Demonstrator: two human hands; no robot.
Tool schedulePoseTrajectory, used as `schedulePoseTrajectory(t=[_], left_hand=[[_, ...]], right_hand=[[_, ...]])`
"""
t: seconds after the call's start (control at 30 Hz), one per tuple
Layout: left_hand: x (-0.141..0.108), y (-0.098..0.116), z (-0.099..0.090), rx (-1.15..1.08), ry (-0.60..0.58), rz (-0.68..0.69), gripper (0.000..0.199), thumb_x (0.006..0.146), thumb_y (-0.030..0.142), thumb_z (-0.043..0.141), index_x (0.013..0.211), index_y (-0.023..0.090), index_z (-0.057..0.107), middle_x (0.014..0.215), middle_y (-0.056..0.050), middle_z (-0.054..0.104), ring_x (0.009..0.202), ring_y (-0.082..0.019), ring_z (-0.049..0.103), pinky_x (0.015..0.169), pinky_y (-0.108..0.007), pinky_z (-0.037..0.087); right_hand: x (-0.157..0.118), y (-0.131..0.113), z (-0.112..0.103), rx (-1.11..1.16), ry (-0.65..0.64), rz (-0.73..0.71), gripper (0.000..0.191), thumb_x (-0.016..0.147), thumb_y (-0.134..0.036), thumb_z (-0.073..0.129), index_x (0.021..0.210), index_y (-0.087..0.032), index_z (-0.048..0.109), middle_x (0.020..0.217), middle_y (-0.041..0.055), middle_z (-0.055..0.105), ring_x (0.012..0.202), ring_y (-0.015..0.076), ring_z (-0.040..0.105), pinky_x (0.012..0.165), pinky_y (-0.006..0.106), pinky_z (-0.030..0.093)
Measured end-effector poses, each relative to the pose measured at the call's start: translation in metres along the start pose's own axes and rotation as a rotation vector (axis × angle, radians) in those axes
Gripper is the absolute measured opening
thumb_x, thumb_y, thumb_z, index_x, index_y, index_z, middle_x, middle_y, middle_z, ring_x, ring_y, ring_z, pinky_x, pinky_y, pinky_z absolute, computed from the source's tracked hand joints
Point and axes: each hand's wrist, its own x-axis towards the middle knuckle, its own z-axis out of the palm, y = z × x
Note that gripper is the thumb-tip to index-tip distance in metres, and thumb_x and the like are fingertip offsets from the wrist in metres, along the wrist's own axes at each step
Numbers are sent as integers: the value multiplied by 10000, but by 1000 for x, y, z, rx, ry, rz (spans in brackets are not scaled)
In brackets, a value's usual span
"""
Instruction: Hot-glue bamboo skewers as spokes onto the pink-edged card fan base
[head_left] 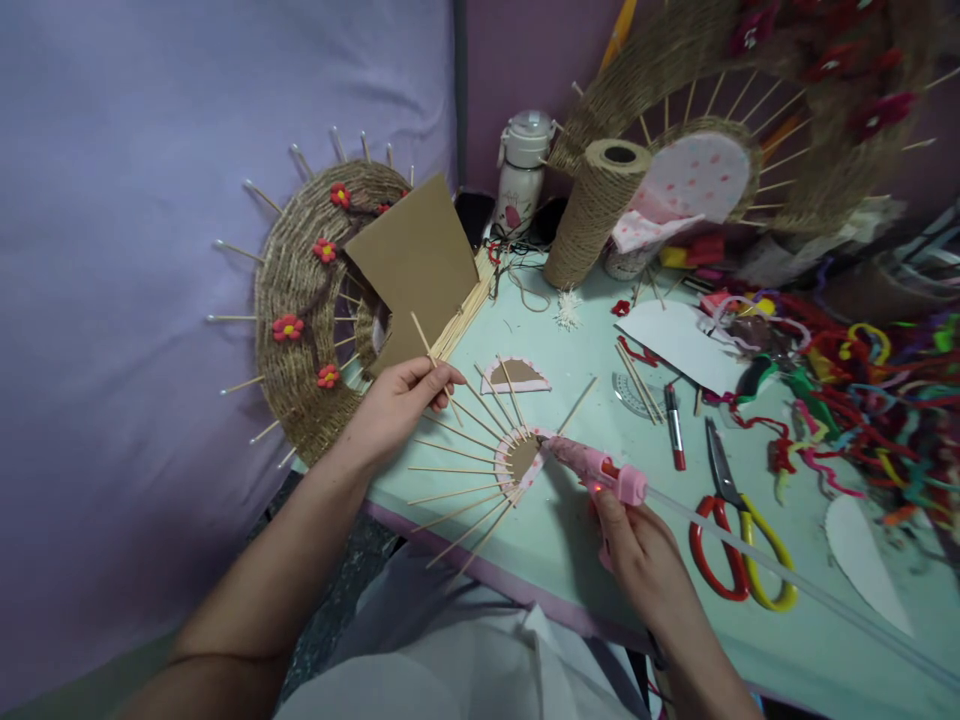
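Note:
My left hand (409, 400) pinches a thin wooden stick (424, 338) above the table's left part. My right hand (637, 545) is wrapped round a pink glue gun (596, 467), its nozzle at the upper right edge of a cardboard half-disc (525, 462) with a pink patterned rim. Several sticks fan out from that piece to the left and up. One more stick (577, 405) points up and right from near the nozzle. Behind it lies a second half-disc (510, 376) with a pink and white edge.
Scissors (739, 530), a red-and-silver marker (676, 430), a protractor (636, 395) and loose sticks lie right. A twine roll (598, 212) and a white bottle (520, 175) stand behind. Left is a twine-woven ring (300, 300) with cardboard (420, 260); colourful pipe cleaners (885, 400) crowd the far right.

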Motion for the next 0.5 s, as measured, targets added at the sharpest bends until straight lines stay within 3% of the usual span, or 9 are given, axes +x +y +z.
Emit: schedulePoseTrajectory(t=[0.5], left_hand=[[0, 1, 2, 17, 4, -9, 379, 851, 531, 629, 841, 163, 721, 675, -7, 597, 623, -111, 543, 601, -225, 439]], right_hand=[[1, -6, -1, -16, 0, -25, 626, 880, -751, 294, 518, -262, 439, 451, 12, 497, 443, 176, 479, 488, 314, 396]])
